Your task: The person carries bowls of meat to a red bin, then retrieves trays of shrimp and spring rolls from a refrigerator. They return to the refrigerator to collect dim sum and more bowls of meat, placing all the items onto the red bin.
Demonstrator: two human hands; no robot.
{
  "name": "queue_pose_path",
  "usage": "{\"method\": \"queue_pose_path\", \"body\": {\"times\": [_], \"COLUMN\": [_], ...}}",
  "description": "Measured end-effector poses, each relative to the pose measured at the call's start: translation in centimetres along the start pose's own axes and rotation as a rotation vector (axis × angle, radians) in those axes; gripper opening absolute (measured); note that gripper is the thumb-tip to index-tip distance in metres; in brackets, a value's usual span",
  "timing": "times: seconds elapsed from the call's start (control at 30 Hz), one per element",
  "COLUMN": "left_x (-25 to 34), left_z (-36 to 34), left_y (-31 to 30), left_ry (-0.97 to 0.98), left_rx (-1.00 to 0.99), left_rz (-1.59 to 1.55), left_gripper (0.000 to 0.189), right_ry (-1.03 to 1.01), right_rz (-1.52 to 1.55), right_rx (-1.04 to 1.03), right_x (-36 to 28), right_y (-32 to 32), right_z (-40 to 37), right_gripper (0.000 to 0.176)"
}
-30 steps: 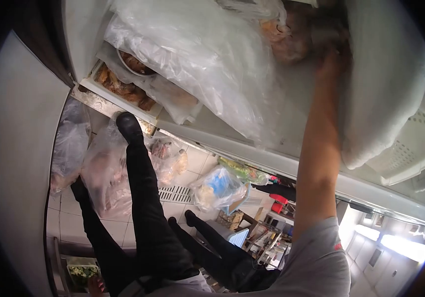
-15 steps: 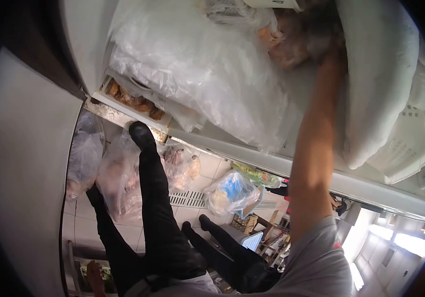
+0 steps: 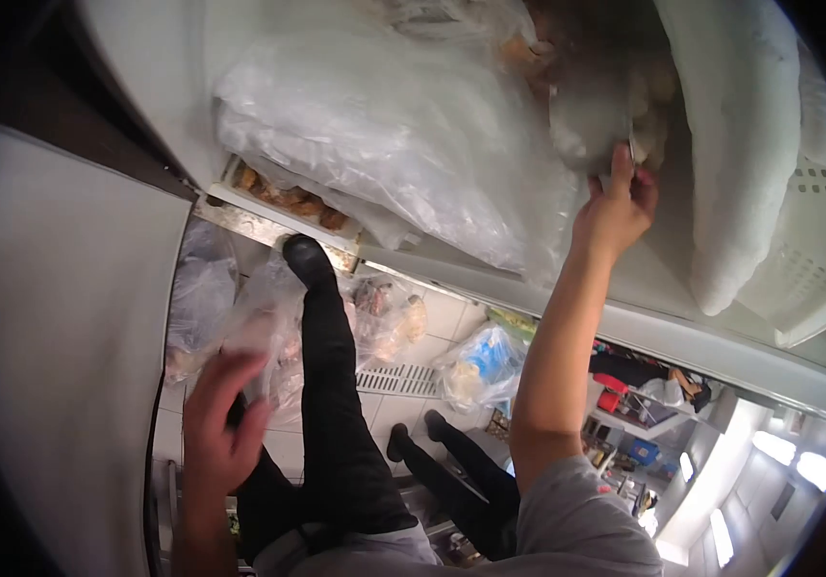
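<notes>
Inside the white cabinet, my right hand [image 3: 615,212] pinches the near rim of a grey, shiny container [image 3: 591,120], thumb on top of the edge. Pale lumps [image 3: 651,106] show at the container's right side. To its left lies a large heap of clear plastic bags [image 3: 384,144], and to its right a bulky white bag [image 3: 735,173]. My left hand [image 3: 225,423] hangs low at the left, somewhat blurred, thumb and fingers apart with nothing between them. Behind it on the floor are clear bags of pinkish contents [image 3: 283,356].
A shallow tray [image 3: 283,197] of brown pieces sits at the cabinet's lower left. White perforated baskets [image 3: 793,279] stand at the right. On the tiled floor are a floor grate [image 3: 398,381] and a bag with blue inside [image 3: 480,365]. Another person's dark-clothed legs [image 3: 442,471] are behind.
My right hand has drawn back from deep in the cabinet with the grey container's rim in its grip. My left hand has risen from the lower left edge into view.
</notes>
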State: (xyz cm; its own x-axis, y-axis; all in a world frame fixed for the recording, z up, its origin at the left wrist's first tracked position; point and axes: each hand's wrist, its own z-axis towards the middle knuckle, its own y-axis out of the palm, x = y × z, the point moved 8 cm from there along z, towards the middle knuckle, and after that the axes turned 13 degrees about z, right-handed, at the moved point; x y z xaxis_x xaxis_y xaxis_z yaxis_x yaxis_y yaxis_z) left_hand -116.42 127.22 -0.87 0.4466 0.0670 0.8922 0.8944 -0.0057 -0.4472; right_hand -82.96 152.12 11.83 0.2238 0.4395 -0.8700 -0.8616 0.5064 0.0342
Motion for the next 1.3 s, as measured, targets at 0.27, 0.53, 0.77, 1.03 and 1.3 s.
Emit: {"method": "queue_pose_path", "body": {"times": [0.27, 0.53, 0.77, 1.03, 1.3], "left_x": [14.4, 15.3, 13.6, 7.2, 6.9], "left_z": [23.4, 28.5, 17.9, 17.3, 14.5], "left_y": [-4.6, -4.4, -5.9, -4.8, -3.7], "left_ry": [0.417, 0.615, 0.426, 0.313, 0.282], "left_rx": [0.821, 0.684, 0.628, 0.691, 0.584], "left_rz": [0.392, 0.214, 0.209, 0.158, 0.23], "left_gripper": [0.067, 0.052, 0.038, 0.043, 0.057], "right_ry": [0.09, 0.068, 0.135, -0.028, -0.177], "right_rz": [0.002, 0.088, 0.247, 0.229, -0.181], "right_rx": [-0.131, -0.323, -0.163, -0.322, -0.57], "right_x": [1.9, 3.3, 0.6, -0.2, -4.1], "right_y": [-2.1, -2.3, 1.3, 13.9, 21.4], "right_z": [-1.8, -3.5, -2.1, -1.6, -1.9], "right_gripper": [0.022, 0.019, 0.021, 0.03, 0.052]}}
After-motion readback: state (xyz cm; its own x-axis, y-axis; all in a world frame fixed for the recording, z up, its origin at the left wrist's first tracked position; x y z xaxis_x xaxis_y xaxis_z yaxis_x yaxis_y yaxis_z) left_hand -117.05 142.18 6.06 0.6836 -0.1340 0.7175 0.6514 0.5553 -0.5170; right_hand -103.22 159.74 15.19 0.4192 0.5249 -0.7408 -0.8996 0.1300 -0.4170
